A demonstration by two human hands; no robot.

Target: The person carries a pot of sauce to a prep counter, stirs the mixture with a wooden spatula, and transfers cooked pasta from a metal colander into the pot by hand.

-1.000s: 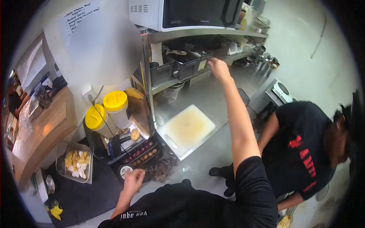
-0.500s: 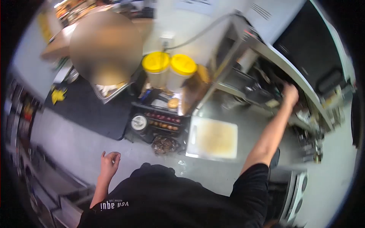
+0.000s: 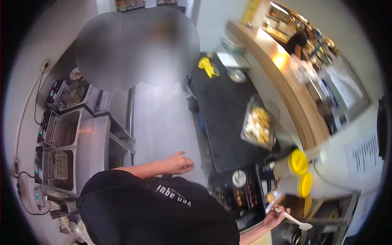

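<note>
My right hand (image 3: 274, 217) is closed round the handle of a white spatula (image 3: 302, 224), whose spoon-like head points away to the right. Beneath that wrist shows a corner of the pale cutting board (image 3: 261, 240). Small containers of red and brown round items (image 3: 245, 194) lie near this hand, beside a tub with a white top (image 3: 239, 178). My left hand (image 3: 179, 163) hangs in front of my chest over the floor. Its fingers are loosely bent and partly apart, and nothing shows in them.
Fryers with metal baskets (image 3: 57, 163) line the left wall. Right of the aisle, a black table (image 3: 224, 110) bears a clear tray (image 3: 249, 141) of white and yellow food and a yellow cloth-like item (image 3: 208, 67). Yellow-lidded containers (image 3: 298, 162) stand farther right. Blurred patches hide the far aisle.
My view has swung left toward the aisle and fryers. My right hand has come out of the shelf on the right and now holds the white spatula. My left hand is now across my chest.
</note>
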